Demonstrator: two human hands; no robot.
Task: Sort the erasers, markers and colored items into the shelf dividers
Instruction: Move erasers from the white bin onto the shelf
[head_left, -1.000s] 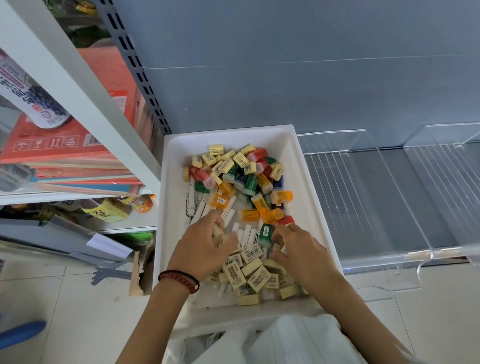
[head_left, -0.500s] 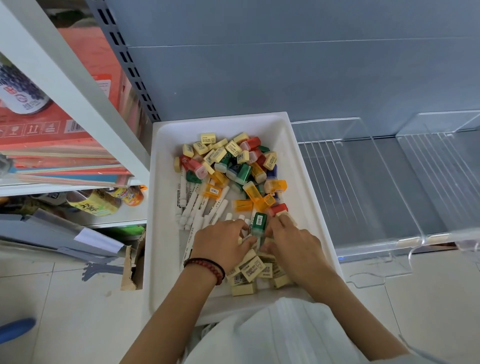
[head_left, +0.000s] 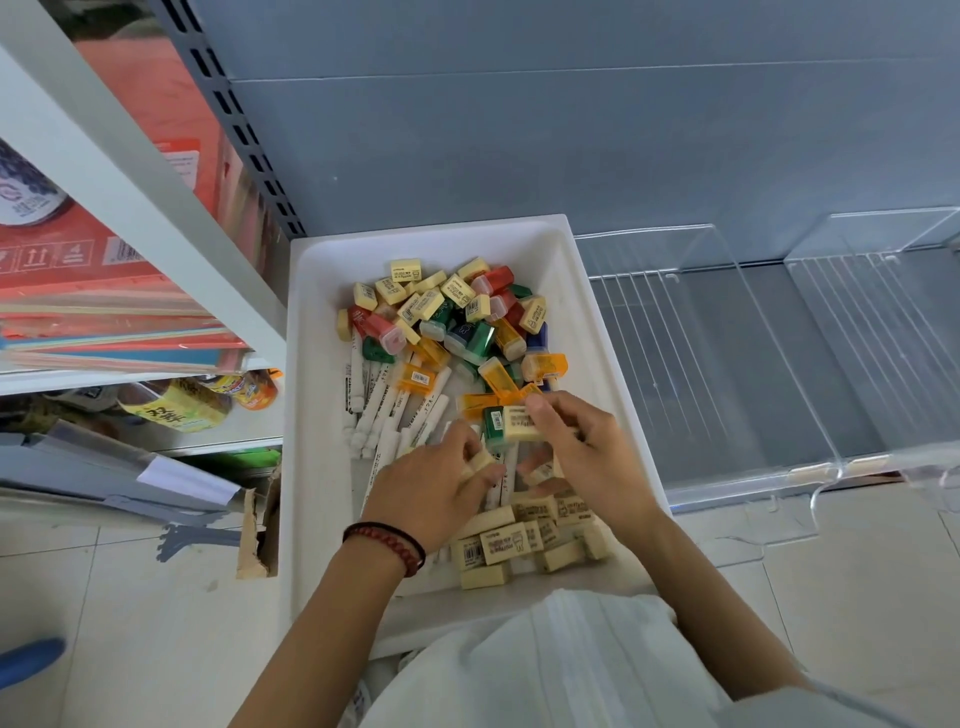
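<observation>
- The eraser pile (head_left: 498, 543) at the near end of the white tray (head_left: 311, 415) is partly covered by both hands. Only the nearest blocks are seen plainly: cream, rectangular and matt, wrapped in printed sleeves with barcodes.
- The left hand (head_left: 431, 488) is seen from the back with its fingers curled. A small cream block (head_left: 480, 461) is pinched at the fingertips in a narrow grip, and how much of it is enclosed cannot be told.
- The right hand's (head_left: 587, 457) grip is closed on a second cream eraser (head_left: 521, 430), which is held between thumb and fingers just above the pile.
- A green case (head_left: 492, 422) is pressed against that eraser. Whether it is held too cannot be made out.
- The markers (head_left: 395, 415) are laid roughly side by side in the left half of the tray. They are slim, white and round-barrelled. Their near ends are hidden under the left hand, and the print is too small to be read.
- The colored cases (head_left: 467, 332) are heaped at the far end, mixed with more cream erasers. They are boxy, glossy, translucent plastic in red, green, orange and blue.
- The tray itself is smooth, opaque and round-cornered. Its near edge is cut off by a white garment (head_left: 561, 649).
- The shelf dividers (head_left: 753, 322) are stood just right of the tray. They are clear acrylic, picked out mostly by glints along their edges, and the rightmost is clipped by the frame.
- A beaded bracelet (head_left: 387, 545), dark red and black, is worn on the left wrist.
- Red cartons (head_left: 104, 270) are stacked at the left, cropped by the frame, above a pale tiled floor (head_left: 130, 623).
</observation>
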